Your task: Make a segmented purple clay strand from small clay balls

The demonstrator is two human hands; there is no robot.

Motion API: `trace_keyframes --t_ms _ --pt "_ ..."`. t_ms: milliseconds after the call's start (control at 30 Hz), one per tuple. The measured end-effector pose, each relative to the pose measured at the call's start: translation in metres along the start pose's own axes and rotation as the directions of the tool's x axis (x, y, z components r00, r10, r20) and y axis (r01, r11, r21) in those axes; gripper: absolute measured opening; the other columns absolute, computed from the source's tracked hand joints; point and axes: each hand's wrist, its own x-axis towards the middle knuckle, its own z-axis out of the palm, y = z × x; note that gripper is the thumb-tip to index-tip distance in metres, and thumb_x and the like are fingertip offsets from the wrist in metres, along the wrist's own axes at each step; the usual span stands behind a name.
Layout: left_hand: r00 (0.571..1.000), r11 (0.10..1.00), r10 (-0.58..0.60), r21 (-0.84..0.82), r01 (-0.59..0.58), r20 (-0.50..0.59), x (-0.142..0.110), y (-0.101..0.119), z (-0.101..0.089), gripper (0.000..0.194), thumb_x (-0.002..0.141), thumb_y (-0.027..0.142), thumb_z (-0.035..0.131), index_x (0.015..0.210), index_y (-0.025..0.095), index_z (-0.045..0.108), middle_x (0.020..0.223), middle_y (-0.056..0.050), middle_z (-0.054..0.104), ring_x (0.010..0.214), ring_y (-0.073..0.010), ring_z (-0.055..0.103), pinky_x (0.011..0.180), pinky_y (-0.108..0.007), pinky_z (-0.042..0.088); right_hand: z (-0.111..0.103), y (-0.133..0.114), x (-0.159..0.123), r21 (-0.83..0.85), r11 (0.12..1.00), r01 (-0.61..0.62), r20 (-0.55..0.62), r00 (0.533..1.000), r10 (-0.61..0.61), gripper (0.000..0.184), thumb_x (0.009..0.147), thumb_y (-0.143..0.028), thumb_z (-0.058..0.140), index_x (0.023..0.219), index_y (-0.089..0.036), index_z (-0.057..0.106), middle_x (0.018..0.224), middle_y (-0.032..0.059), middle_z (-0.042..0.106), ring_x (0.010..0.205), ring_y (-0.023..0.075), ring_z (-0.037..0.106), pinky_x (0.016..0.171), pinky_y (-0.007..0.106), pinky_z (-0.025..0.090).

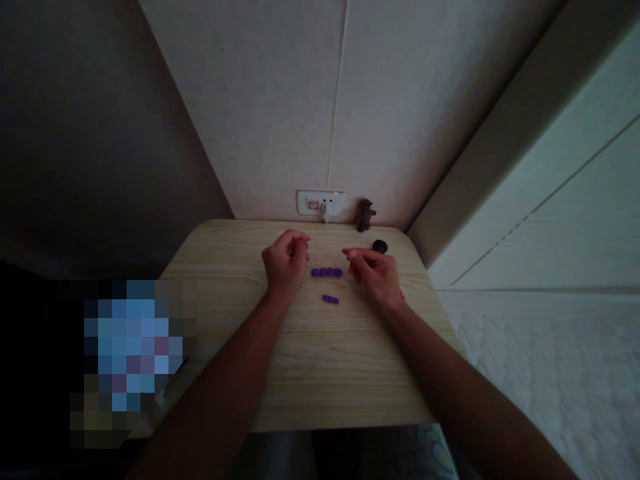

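Note:
My left hand is closed above the wooden table, with a bit of a small purple piece showing at its fingertips. Opposite it, my right hand is closed in a pinch; whatever its fingers hold, if anything, is too small to make out. On the tabletop between the hands lies a row of purple balls joined side by side, perhaps modelling clay. A shorter purple row lies nearer to me. Something red peeks out beside my right wrist, mostly hidden.
The light wooden table has rounded back corners and meets the wall. A dark brown figurine stands at the back, with a round black object near it. A plug sits in the wall socket. A blurred-out patch covers the left.

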Motion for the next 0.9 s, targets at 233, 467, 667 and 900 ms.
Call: trace_keyframes --t_ms 233,467,667,900 --pt "1.0 1.0 -0.009 0.0 0.009 0.0 0.0006 0.0013 -0.0001 0.02 0.084 0.02 0.054 0.082 0.019 0.073 0.053 0.006 0.059 0.048 -0.0099 0.057 0.051 -0.021 0.042 -0.0005 0.0049 0.0013 0.137 0.99 -0.028 0.045 0.999 0.022 0.049 0.074 -0.05 0.086 0.113 -0.022 0.078 0.1 0.0069 0.082 0.076 0.0186 0.075 0.077 0.037 0.062" --pt "1.0 1.0 -0.015 -0.01 0.015 0.004 -0.0004 0.0022 -0.0005 0.019 0.085 0.02 0.054 0.082 0.019 0.073 0.053 0.006 0.059 0.048 -0.0101 0.057 0.051 -0.021 0.042 0.001 0.0044 0.0006 0.256 0.965 -0.045 0.085 0.996 0.024 0.043 0.086 -0.055 0.075 0.113 -0.021 0.074 0.101 0.0079 0.081 0.076 0.0183 0.077 0.077 0.036 0.064" --pt "1.0 1.0 -0.017 0.012 0.017 0.003 0.0004 0.0013 -0.0005 0.02 0.084 0.019 0.053 0.082 0.019 0.073 0.054 0.005 0.06 0.048 -0.0097 0.058 0.051 -0.021 0.042 -0.0008 0.0031 0.0019 0.236 0.971 -0.045 0.063 0.998 0.031 0.038 0.069 -0.041 0.091 0.092 -0.021 0.069 0.074 -0.0018 0.075 0.06 0.0139 0.071 0.06 0.028 0.06" --pt "1.0 1.0 -0.015 0.008 0.015 -0.001 0.0011 0.0003 0.0003 0.02 0.084 0.02 0.053 0.082 0.02 0.073 0.053 0.005 0.059 0.047 -0.0098 0.057 0.05 -0.021 0.042 -0.0006 0.0006 0.0035 0.354 0.928 -0.116 0.077 0.993 0.094 0.032 0.079 -0.044 0.08 0.097 -0.023 0.063 0.077 -0.0003 0.077 0.062 0.0156 0.072 0.063 0.029 0.059"
